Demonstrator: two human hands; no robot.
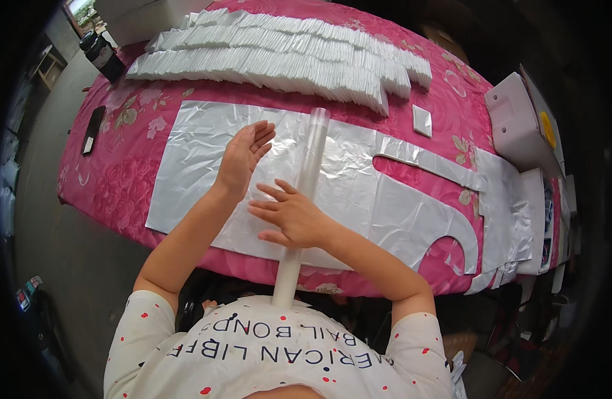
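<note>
A thin white plastic sheet (206, 153), cut like an apron with curved notches and strap pieces at its right, lies across the table before me. A pale, partly see-through tube (310, 153) rests lengthwise over it, its near end reaching my shirt. My left hand (246, 156) is raised on edge left of the tube, fingers stretched out and holding nothing. Over the lower part of the tube is my right hand (291, 216), palm down with fingers spread towards the left. Whether its palm presses on the tube is hard to tell.
Rows of folded white plastic packets (272, 56) line the table's far side, with a single packet (422, 121) apart. A phone (93, 130) and a dark bottle (102, 56) are at left. White foam boxes (515, 110) stand right. A pink flowered cloth (113, 179) covers the table.
</note>
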